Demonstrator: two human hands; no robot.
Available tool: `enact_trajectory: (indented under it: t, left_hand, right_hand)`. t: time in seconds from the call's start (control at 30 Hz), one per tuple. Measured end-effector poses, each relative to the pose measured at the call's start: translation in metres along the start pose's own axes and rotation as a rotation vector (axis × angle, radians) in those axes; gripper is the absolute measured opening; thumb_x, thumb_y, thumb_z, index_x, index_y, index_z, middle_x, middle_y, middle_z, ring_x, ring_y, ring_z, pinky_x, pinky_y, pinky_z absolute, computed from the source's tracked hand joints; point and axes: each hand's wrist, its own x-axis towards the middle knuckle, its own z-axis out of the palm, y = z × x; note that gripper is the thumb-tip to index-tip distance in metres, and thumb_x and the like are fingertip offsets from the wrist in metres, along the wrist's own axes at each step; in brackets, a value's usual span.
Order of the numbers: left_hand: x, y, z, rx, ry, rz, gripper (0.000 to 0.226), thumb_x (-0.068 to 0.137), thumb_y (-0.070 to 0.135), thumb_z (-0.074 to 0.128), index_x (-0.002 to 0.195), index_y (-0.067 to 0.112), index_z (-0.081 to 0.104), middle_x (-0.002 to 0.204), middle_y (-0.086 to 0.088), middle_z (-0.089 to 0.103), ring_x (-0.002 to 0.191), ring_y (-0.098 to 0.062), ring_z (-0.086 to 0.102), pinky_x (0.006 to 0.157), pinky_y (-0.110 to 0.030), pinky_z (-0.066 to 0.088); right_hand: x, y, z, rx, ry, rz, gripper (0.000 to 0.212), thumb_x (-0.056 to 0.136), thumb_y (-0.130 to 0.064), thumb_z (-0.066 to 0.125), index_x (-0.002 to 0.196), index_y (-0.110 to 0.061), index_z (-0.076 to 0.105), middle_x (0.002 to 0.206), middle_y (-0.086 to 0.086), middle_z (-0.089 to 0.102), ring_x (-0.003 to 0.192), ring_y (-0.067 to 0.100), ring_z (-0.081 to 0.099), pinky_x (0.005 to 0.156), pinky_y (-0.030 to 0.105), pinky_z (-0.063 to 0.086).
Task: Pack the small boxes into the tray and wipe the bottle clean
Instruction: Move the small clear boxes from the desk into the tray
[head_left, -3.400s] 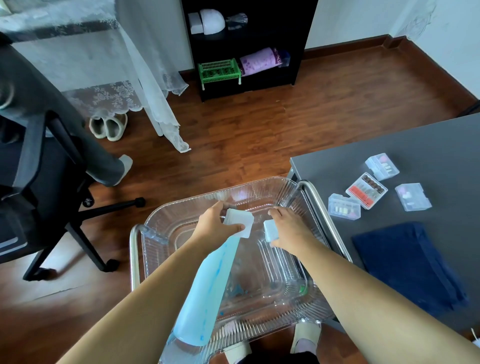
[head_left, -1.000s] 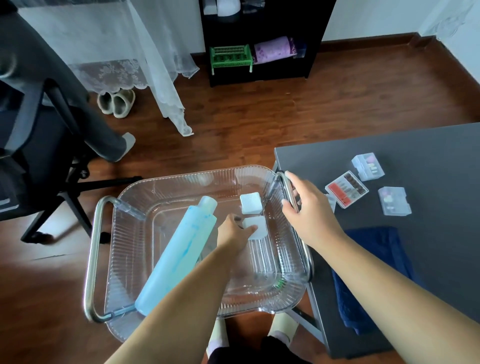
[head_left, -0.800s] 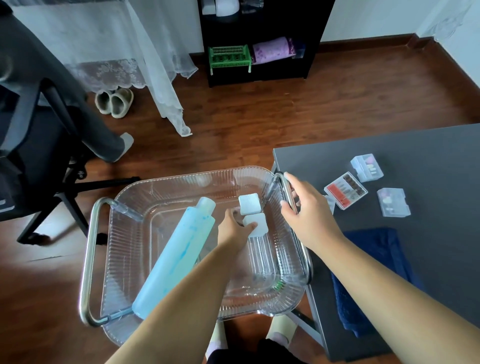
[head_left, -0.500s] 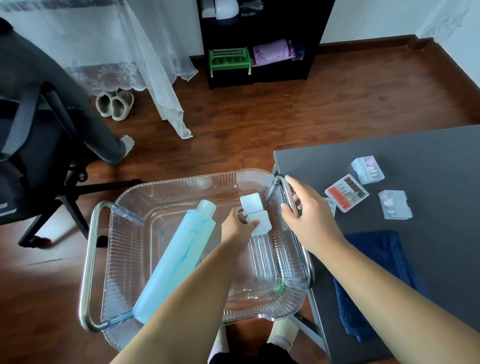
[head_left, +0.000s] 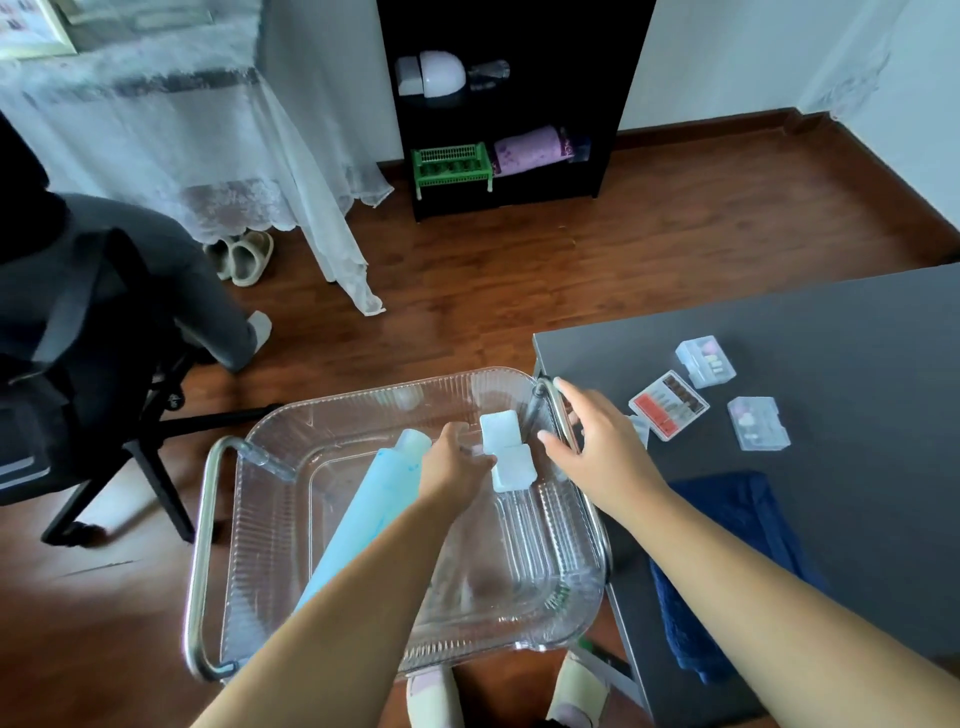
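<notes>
Table (head_left: 779, 332): dark grey top; its left edge stands against the tray's right side.
Tray (head_left: 363, 402): clear ribbed plastic with rounded corners and a metal handle (head_left: 200, 545) at each end; stands beside the table, off its left edge.
Bottle (head_left: 374, 499): pale blue, slightly translucent, with darker blue streaks; lies slantwise in the tray's left half, cap toward the far edge.
Towel (head_left: 727, 525): navy, crumpled, at the table's near edge.
Right hand (head_left: 602, 447): fingers straight and spread over the tray's right handle, holding nothing.
Left hand (head_left: 457, 462): fingers curled, pinching the near box's left edge.
Far box (head_left: 500, 428): pale, square, rounded corners; in the tray's far right corner.
Near box (head_left: 513, 467): same look, touching the far box.
Red-labelled box (head_left: 668, 405): on the table, near its left edge.
Clear boxes (head_left: 705, 361) (head_left: 758, 430): on the table beside the red-labelled box, contents pastel.
</notes>
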Motion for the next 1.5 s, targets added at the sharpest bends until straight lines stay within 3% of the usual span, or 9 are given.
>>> enact_trajectory:
  t: [0.1, 0.3, 0.37, 0.57, 0.73, 0.83, 1.13, 1.3, 1.5]
  left_hand:
    - [-0.015, 0.021, -0.026, 0.018, 0.082, 0.132, 0.035, 0.082, 0.017, 0.068, 0.115, 0.023, 0.057, 0.076, 0.013, 0.059, 0.077, -0.013, 0.060, 0.060, -0.022, 0.041]
    - [-0.040, 0.100, -0.048, 0.048, 0.170, 0.492, 0.024, 0.082, 0.012, 0.066, 0.102, 0.023, 0.061, 0.072, 0.009, 0.060, 0.064, -0.008, 0.059, 0.064, -0.025, 0.051]
    - [-0.045, 0.124, -0.038, 0.141, 0.128, 0.610, 0.024, 0.081, 0.015, 0.069, 0.103, 0.021, 0.061, 0.076, 0.007, 0.061, 0.068, -0.011, 0.058, 0.067, -0.027, 0.051]
    - [-0.040, 0.156, 0.020, 0.794, -0.211, 0.790, 0.052, 0.078, 0.034, 0.070, 0.126, 0.022, 0.054, 0.125, 0.002, 0.056, 0.119, -0.019, 0.051, 0.099, -0.035, 0.042]
    - [-0.027, 0.151, 0.045, 1.142, -0.250, 0.779, 0.068, 0.074, 0.052, 0.073, 0.131, 0.026, 0.050, 0.127, 0.004, 0.055, 0.121, -0.020, 0.049, 0.097, -0.035, 0.036]
    - [-0.023, 0.150, 0.048, 1.188, -0.245, 0.757, 0.062, 0.074, 0.051, 0.074, 0.127, 0.026, 0.055, 0.121, 0.003, 0.059, 0.116, -0.021, 0.053, 0.094, -0.035, 0.039]
    - [-0.027, 0.146, 0.042, 0.980, -0.199, 0.705, 0.048, 0.071, 0.038, 0.077, 0.113, 0.025, 0.057, 0.108, 0.001, 0.068, 0.100, -0.024, 0.061, 0.077, -0.030, 0.041]
    - [-0.040, 0.147, 0.014, 0.540, -0.296, 0.611, 0.047, 0.062, 0.020, 0.086, 0.099, 0.018, 0.057, 0.099, 0.001, 0.066, 0.087, -0.019, 0.058, 0.069, -0.027, 0.047]
    - [-0.057, 0.145, -0.036, 0.134, -0.355, 0.522, 0.043, 0.063, 0.009, 0.087, 0.091, 0.020, 0.056, 0.093, -0.006, 0.069, 0.071, -0.010, 0.061, 0.063, -0.023, 0.051]
  right_hand:
    - [-0.001, 0.001, -0.015, 0.032, 0.000, 0.005, 0.053, 0.092, -0.034, 0.055, 0.141, -0.020, 0.040, 0.128, -0.004, 0.052, 0.117, 0.010, 0.049, 0.095, 0.025, 0.039]
    - [-0.002, 0.032, -0.069, 0.019, 0.192, 0.084, 0.036, 0.090, -0.023, 0.061, 0.125, -0.015, 0.057, 0.108, -0.004, 0.056, 0.092, 0.012, 0.055, 0.087, 0.031, 0.046]
    - [-0.002, 0.048, -0.086, -0.028, 0.190, 0.110, 0.036, 0.089, -0.018, 0.062, 0.124, -0.014, 0.059, 0.118, 0.000, 0.059, 0.103, 0.017, 0.057, 0.088, 0.029, 0.043]
    - [0.012, 0.085, -0.119, -0.431, -0.106, 0.054, 0.047, 0.086, -0.020, 0.061, 0.131, -0.028, 0.051, 0.138, -0.008, 0.051, 0.125, 0.019, 0.043, 0.096, 0.035, 0.040]
    - [0.035, 0.092, -0.115, -0.660, -0.404, -0.041, 0.069, 0.081, -0.024, 0.067, 0.142, -0.033, 0.036, 0.154, -0.011, 0.032, 0.142, 0.015, 0.027, 0.107, 0.038, 0.030]
    - [0.049, 0.089, -0.109, -0.730, -0.493, -0.111, 0.075, 0.077, -0.021, 0.071, 0.143, -0.031, 0.037, 0.150, -0.010, 0.038, 0.139, 0.015, 0.032, 0.111, 0.039, 0.025]
    - [0.058, 0.087, -0.099, -0.712, -0.434, -0.160, 0.057, 0.066, -0.030, 0.077, 0.115, -0.019, 0.052, 0.112, 0.001, 0.055, 0.106, 0.023, 0.053, 0.093, 0.037, 0.038]
    - [0.051, 0.081, -0.112, -0.364, -0.379, 0.041, 0.019, 0.080, -0.017, 0.069, 0.093, -0.021, 0.056, 0.076, -0.009, 0.049, 0.069, 0.012, 0.048, 0.051, 0.026, 0.032]
    - [0.041, 0.046, -0.133, -0.053, -0.193, 0.121, 0.014, 0.078, -0.017, 0.075, 0.086, -0.024, 0.064, 0.093, -0.002, 0.070, 0.084, 0.015, 0.065, 0.069, 0.033, 0.053]
